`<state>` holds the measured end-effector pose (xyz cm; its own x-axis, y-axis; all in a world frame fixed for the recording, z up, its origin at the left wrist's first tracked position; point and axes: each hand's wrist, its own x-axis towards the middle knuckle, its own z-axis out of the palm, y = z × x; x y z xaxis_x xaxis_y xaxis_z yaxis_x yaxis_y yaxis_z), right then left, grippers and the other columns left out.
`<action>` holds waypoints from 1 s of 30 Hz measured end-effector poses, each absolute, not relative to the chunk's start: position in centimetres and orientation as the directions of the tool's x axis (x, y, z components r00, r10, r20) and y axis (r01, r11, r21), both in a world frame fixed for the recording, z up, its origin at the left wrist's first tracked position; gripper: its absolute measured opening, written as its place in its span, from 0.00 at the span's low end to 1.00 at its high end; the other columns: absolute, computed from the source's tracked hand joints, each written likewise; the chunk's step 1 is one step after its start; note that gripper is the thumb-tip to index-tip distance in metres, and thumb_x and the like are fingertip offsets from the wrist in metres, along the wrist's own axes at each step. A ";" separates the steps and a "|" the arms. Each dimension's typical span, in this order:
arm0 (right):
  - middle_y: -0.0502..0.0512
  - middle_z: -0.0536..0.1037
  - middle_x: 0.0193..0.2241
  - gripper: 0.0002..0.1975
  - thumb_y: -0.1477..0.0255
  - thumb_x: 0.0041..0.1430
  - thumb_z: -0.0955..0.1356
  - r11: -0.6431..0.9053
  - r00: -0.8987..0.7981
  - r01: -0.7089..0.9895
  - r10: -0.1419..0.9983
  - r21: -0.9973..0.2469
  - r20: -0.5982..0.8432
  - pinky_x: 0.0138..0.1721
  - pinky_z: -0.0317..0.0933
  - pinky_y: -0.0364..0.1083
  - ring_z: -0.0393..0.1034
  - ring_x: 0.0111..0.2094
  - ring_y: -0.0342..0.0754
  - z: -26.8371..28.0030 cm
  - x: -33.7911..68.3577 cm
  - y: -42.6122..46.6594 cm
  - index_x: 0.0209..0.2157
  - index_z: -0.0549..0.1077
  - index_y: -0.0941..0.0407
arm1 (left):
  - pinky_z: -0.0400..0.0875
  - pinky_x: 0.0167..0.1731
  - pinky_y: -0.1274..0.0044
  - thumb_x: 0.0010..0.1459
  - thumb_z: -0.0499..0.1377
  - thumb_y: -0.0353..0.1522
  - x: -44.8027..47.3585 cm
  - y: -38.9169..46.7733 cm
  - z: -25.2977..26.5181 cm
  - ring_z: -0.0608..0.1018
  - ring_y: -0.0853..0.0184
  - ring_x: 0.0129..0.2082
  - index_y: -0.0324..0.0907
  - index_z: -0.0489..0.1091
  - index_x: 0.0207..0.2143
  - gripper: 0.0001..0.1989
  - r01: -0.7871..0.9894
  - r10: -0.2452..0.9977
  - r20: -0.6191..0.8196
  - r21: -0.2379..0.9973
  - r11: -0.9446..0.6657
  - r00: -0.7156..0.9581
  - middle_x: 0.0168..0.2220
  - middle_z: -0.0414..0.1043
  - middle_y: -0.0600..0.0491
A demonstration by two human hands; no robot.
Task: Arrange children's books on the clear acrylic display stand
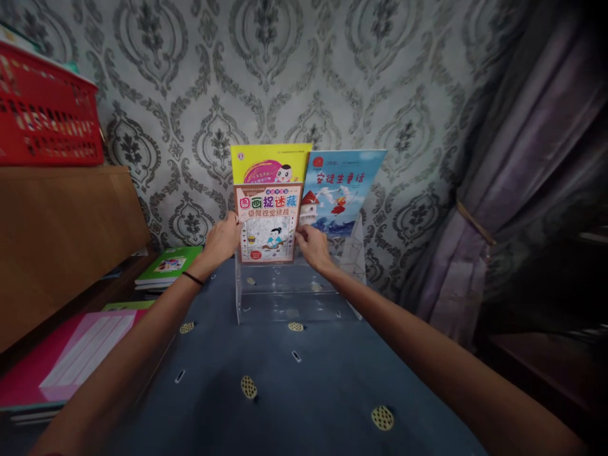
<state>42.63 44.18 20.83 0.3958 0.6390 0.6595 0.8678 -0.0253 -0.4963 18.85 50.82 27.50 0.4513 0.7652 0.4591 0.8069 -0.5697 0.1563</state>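
Between my two hands is an upright picture book point(268, 225) with a brown border and colourful Chinese lettering. My left hand point(223, 239) grips its left edge, and my right hand point(312, 246) pinches its right edge. The book's lower edge is at a clear acrylic tiered stand point(299, 307); whether it rests there I cannot tell. Behind it, a yellow book point(251, 158) stands partly covered. To the right, a blue storybook point(351, 183) leans on the stand's back, its lower part behind the clear plastic.
A blue patterned cloth point(209, 392) covers the table. On the left are a green book point(168, 266), a pink folder point(28, 373), a wooden cabinet point(71, 234) and a red basket point(47, 114). Patterned wallpaper point(190, 57) is behind; a purple curtain point(456, 266) hangs at right.
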 end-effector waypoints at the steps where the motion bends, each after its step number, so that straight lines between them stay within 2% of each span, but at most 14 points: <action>1: 0.56 0.82 0.32 0.09 0.73 0.61 0.64 -0.023 0.394 0.868 0.639 -0.496 0.661 0.38 0.64 0.47 0.74 0.33 0.51 20.8 42.6 44.1 0.38 0.77 0.56 | 0.72 0.44 0.67 0.72 0.46 0.37 18.8 50.8 27.4 0.80 0.50 0.49 0.42 0.64 0.52 0.14 0.808 0.764 0.461 0.152 -0.570 0.452 0.48 0.78 0.39; 6: 0.58 0.82 0.32 0.09 0.74 0.61 0.64 -0.013 0.383 0.872 0.644 -0.490 0.663 0.36 0.64 0.46 0.75 0.33 0.52 20.8 42.4 43.8 0.37 0.77 0.57 | 0.72 0.43 0.69 0.72 0.46 0.37 18.8 50.7 27.3 0.81 0.53 0.48 0.42 0.63 0.52 0.13 0.817 0.766 0.452 0.125 -0.563 0.458 0.47 0.79 0.41; 12: 0.57 0.82 0.33 0.10 0.75 0.60 0.64 -0.013 0.369 0.879 0.651 -0.476 0.664 0.36 0.63 0.46 0.75 0.32 0.51 20.7 42.5 43.7 0.38 0.77 0.56 | 0.73 0.44 0.67 0.72 0.45 0.36 19.0 50.4 27.4 0.82 0.51 0.48 0.39 0.62 0.53 0.14 0.826 0.769 0.449 0.107 -0.553 0.456 0.48 0.79 0.37; 30: 0.58 0.83 0.33 0.12 0.77 0.60 0.63 -0.008 0.308 0.914 0.664 -0.406 0.681 0.37 0.63 0.46 0.75 0.34 0.52 20.5 42.7 43.6 0.38 0.78 0.56 | 0.73 0.43 0.66 0.72 0.44 0.36 19.1 50.6 27.6 0.82 0.50 0.49 0.37 0.62 0.54 0.16 0.832 0.768 0.441 0.079 -0.549 0.465 0.47 0.79 0.36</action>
